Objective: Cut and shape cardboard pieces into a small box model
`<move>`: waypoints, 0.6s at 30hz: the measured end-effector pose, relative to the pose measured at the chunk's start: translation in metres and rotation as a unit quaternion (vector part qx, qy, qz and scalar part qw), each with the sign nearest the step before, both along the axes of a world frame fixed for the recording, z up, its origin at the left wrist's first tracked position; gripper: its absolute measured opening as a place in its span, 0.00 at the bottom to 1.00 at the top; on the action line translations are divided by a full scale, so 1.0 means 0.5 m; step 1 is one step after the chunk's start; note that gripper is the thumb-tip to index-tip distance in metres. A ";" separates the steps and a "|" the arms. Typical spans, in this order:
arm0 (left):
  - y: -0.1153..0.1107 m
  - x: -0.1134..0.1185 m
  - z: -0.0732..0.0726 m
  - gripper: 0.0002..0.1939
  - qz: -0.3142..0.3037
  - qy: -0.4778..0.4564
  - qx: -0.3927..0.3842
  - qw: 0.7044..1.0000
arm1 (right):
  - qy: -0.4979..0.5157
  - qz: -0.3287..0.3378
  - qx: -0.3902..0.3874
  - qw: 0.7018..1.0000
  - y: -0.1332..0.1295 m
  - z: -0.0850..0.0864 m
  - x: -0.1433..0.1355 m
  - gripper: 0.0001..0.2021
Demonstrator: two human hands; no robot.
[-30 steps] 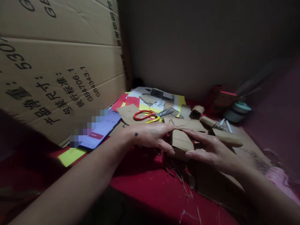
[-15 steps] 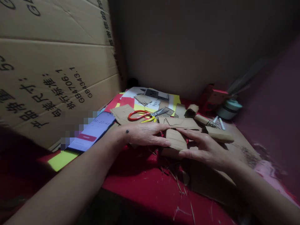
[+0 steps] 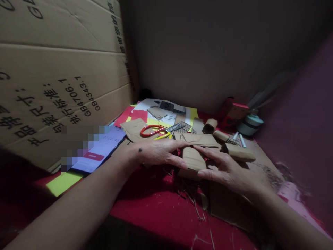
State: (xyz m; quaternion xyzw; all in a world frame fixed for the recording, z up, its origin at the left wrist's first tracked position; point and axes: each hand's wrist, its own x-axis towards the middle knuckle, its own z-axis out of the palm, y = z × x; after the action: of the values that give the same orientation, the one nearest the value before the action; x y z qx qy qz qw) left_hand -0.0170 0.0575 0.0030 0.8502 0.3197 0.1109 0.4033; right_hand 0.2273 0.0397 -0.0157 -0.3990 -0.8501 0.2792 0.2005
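A small folded cardboard piece (image 3: 193, 158) lies between my two hands on the red surface. My left hand (image 3: 162, 152) touches its left side, with thumb and fingers spread around that edge. On the right side, my right hand (image 3: 221, 165) rests thumb and fingertips against the same piece. Just behind my fingers is a flat cardboard strip (image 3: 200, 139) with dark pen lines. Scissors (image 3: 162, 131) with red and yellow handles lie beyond my left hand, their blades pointing right.
A large printed cardboard box (image 3: 65, 62) stands at the left, beside a lit phone (image 3: 97, 149). Rolled cardboard pieces (image 3: 240, 152), white sticks (image 3: 242, 140) and a pale green container (image 3: 250, 124) are at the right. Fibre scraps (image 3: 194, 198) lie in front.
The whole view has shifted slightly, so things appear a little lower and further left. Both hands stay around the small cardboard piece.
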 end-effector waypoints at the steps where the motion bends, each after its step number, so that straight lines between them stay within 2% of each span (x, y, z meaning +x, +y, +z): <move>1: 0.000 -0.001 -0.003 0.31 0.003 -0.009 0.001 1.000 | 0.002 -0.002 -0.010 1.000 -0.001 -0.001 0.000 0.32; 5: -0.002 0.000 -0.003 0.35 0.023 -0.051 -0.011 0.998 | 0.040 -0.024 -0.051 0.998 -0.009 -0.007 -0.001 0.31; 10: -0.009 0.005 0.007 0.27 0.034 -0.053 -0.018 0.998 | 0.048 -0.019 -0.071 0.996 -0.014 -0.005 -0.004 0.25; 14: -0.007 0.004 0.002 0.18 0.039 -0.022 -0.022 0.999 | 0.040 -0.015 -0.064 0.997 -0.016 0.000 -0.006 0.24; 16: -0.006 0.002 0.000 0.17 0.040 -0.017 -0.037 0.998 | 0.035 -0.015 -0.058 0.998 -0.016 0.001 -0.006 0.24; 18: -0.005 0.000 -0.003 0.20 0.035 -0.021 -0.063 0.997 | 0.033 -0.016 -0.053 0.998 -0.016 0.001 -0.006 0.24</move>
State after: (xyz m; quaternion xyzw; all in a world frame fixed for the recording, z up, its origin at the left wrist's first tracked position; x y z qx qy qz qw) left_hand -0.0168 0.0548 0.0016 0.8087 0.3477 0.1222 0.4586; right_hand 0.2244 0.0317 -0.0152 -0.4133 -0.8203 0.3340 0.2116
